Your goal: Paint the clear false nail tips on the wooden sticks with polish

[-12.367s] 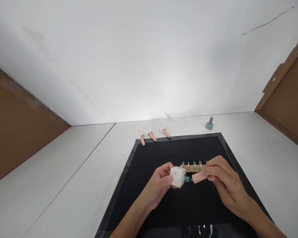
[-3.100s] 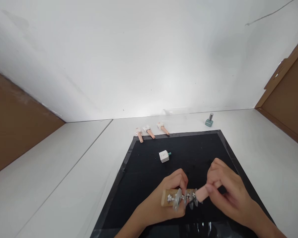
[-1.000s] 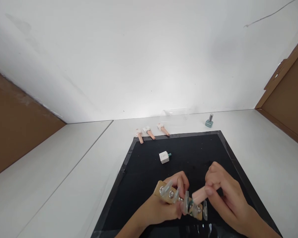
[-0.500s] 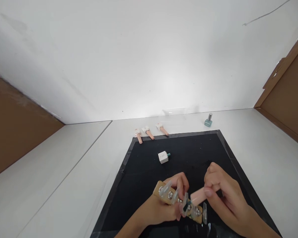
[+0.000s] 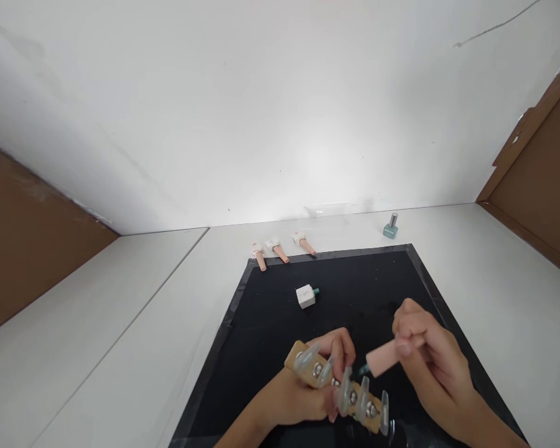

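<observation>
My left hand (image 5: pixel 315 392) grips a wooden nail tip stand (image 5: pixel 292 353) with its fingers wrapped round the middle. Several clear false nails (image 5: pixel 363 396) stick up from silver mounts along it. In my right hand (image 5: pixel 429 367) is a nail polish brush (image 5: pixel 383 358), pinched by its pink cap. Its teal-coated tip points left, close to the middle false nail; whether it touches cannot be told. The white polish bottle (image 5: pixel 305 297) with a teal neck lies on its side on the black mat, beyond my left hand.
Several pink-capped white polish bottles (image 5: pixel 278 249) lie at the black mat's (image 5: pixel 261 323) far left edge. A teal bottle with a silver cap (image 5: pixel 391 226) stands upright on the white table at the back right. Brown cardboard panels (image 5: pixel 536 168) flank both sides, with a white wall behind.
My right hand has moved the brush slightly right and up, drawing it back from the false nails. The stand in my left hand has turned slightly.
</observation>
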`<state>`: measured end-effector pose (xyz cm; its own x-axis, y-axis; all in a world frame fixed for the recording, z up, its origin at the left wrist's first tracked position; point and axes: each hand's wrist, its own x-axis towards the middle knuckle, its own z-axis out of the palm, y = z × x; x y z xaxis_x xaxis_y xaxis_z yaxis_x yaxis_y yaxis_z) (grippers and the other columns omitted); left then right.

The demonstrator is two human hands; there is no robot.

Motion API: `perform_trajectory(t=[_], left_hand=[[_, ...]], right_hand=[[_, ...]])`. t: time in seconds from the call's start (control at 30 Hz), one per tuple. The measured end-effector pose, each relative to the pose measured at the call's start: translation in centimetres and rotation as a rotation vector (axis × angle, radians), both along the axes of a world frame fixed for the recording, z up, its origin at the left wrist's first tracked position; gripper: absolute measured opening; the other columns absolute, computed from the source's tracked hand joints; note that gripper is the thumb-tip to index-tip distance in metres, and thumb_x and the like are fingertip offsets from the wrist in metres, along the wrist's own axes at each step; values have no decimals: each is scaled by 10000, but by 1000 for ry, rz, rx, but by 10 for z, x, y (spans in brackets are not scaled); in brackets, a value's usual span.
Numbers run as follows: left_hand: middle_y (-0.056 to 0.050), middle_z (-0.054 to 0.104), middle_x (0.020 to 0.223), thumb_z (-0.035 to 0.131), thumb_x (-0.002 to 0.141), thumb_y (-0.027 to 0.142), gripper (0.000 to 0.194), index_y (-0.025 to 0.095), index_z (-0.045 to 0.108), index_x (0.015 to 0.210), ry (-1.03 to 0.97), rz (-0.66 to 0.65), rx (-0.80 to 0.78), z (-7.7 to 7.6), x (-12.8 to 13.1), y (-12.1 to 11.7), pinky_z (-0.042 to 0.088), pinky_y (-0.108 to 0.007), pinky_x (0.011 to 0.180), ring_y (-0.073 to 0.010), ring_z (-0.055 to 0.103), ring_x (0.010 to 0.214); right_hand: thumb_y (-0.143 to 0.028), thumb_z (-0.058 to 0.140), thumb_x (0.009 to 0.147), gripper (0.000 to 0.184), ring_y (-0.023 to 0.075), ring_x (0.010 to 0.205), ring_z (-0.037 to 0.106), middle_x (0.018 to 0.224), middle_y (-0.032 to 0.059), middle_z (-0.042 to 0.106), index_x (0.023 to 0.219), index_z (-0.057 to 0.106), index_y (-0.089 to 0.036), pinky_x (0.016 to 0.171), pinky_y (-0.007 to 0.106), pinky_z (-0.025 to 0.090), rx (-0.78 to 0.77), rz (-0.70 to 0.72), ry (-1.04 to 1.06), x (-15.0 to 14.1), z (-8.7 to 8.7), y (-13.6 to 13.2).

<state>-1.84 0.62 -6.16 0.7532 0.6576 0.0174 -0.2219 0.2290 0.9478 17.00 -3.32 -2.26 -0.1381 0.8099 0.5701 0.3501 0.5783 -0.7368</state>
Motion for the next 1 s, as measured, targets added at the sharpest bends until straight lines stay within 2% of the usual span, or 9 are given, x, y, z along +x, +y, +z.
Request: perform_trajectory(t=[0.07,0.17,0.23,0.37,0.5,0.6,0.7,0.83,1.0], left_hand=[[19,457,774,741,728,332,393,151,410,621,-62,-33,-66,-3,0,0,439,-125,397,-19,499,471],[17,450,745,755,701,394,420,159,414,635,-187,-104,-177,-7,2,0,427,-109,356,-63,543,531],[17,451,733,769,680,408,436,160,414,629,-226,-117,-214,-8,4,0,424,-105,342,-59,520,526],[19,469,727,802,636,412,475,152,406,609,-275,-142,-259,-8,9,0,418,-93,337,-28,477,485],[28,450,706,790,670,327,414,154,417,619,-332,-147,-327,-9,11,-1,414,-90,319,-46,508,501],[27,457,717,781,683,322,398,146,430,616,-305,-126,-299,-9,11,0,418,-94,328,-25,479,469],[30,468,725,776,691,299,377,143,439,628,-304,-136,-307,-10,11,0,405,-90,326,-10,470,438],[28,444,710,786,669,318,371,154,454,641,-337,-128,-366,-11,11,-1,404,-102,319,-51,496,497],[38,432,707,820,615,306,356,150,510,692,-357,-10,-432,-10,8,0,377,-102,375,-37,433,510]], right_hand=[[-211,378,983,209,143,575,409,671,-27,387,776,393,-233,485,256,322,-18,57,-11,0,-2,0],[-216,360,995,210,137,568,393,673,-30,377,792,409,-231,492,257,319,-20,-27,27,-2,-5,-1],[-239,353,1001,198,140,585,401,684,-29,374,815,420,-233,510,261,332,-29,-44,100,-4,-7,-1],[-280,374,999,219,135,579,396,689,-29,382,789,415,-233,500,255,328,-88,58,89,-5,-9,-2],[-263,350,1008,222,135,571,388,683,-30,372,799,420,-233,501,257,324,-79,-32,112,-6,-8,-2],[-306,355,1006,215,144,591,418,684,-25,387,812,419,-238,511,260,349,-62,61,131,-5,-5,-2],[-307,370,1001,232,138,576,415,679,-22,412,786,417,-235,494,249,344,-58,145,51,-5,-2,-2],[-274,377,997,202,142,571,404,683,-23,404,811,447,-240,502,258,346,-90,-13,118,-3,-7,-1],[-410,514,931,153,140,595,453,721,-11,495,895,558,-269,495,227,388,-263,-93,370,-3,-9,0]])
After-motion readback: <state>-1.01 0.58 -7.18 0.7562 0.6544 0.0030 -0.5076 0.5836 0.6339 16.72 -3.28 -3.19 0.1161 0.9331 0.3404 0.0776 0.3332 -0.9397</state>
